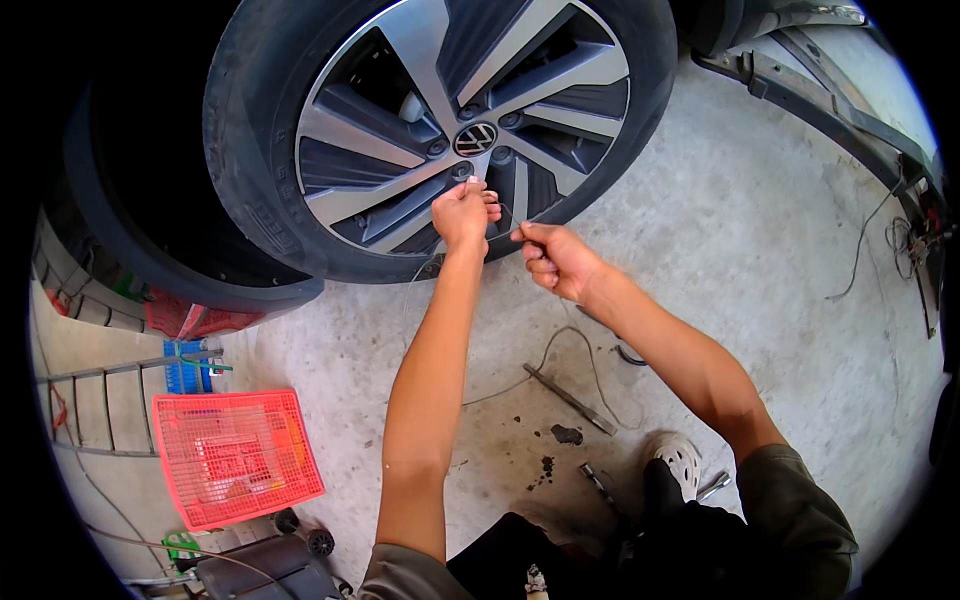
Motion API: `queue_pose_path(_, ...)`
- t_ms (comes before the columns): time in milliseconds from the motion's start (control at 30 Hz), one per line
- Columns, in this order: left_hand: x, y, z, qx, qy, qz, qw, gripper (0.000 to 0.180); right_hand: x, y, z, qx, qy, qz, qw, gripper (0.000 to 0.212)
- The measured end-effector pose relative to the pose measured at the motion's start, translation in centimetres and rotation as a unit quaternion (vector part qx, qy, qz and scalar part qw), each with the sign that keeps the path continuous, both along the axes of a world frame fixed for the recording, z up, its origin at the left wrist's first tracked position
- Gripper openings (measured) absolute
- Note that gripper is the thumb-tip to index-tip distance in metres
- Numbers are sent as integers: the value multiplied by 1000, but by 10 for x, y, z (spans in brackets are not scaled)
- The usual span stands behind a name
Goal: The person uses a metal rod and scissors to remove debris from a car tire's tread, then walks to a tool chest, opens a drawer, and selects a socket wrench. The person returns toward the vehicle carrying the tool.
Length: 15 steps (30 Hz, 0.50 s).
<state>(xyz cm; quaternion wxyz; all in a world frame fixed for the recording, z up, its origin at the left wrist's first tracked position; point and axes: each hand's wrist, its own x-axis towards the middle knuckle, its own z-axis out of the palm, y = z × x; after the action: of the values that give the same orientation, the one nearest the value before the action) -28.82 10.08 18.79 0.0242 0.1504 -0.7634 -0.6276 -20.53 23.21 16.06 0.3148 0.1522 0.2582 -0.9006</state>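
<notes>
Here's the big wheel [438, 100], filling the top of the view, dead ahead of both hands, face turned to the person. The right hand [560, 262] sits lower and out to the right, beside the tyre's bottom edge, thumb and forefinger pinched tight on a thin wire. The left hand [464, 214] is the nearer one, up over the lower rim, fingers curled closed on that wire, just below a wheel bolt [462, 170]; whether they touch it, I can't tell. And the thin wire [511, 213] itself? Between the hands, bowed, slanting down and rightward from left fingers to right.
</notes>
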Motion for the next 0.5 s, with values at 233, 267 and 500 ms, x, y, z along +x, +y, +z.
queue_pose_path(233, -2, -25, 22, -123, -71, -75, 987, 24, 32, -68, 5, -84, 3, -85, 993, 26)
queue_pose_path(267, -3, -26, 25, -133, -73, -83, 985, 25, 33, -74, 8, -99, -5, -96, 990, 28)
queue_pose_path(500, 63, -36, -7, -177, -89, -174, 964, 24, 106, -85, -12, -44, -65, -84, 993, 29)
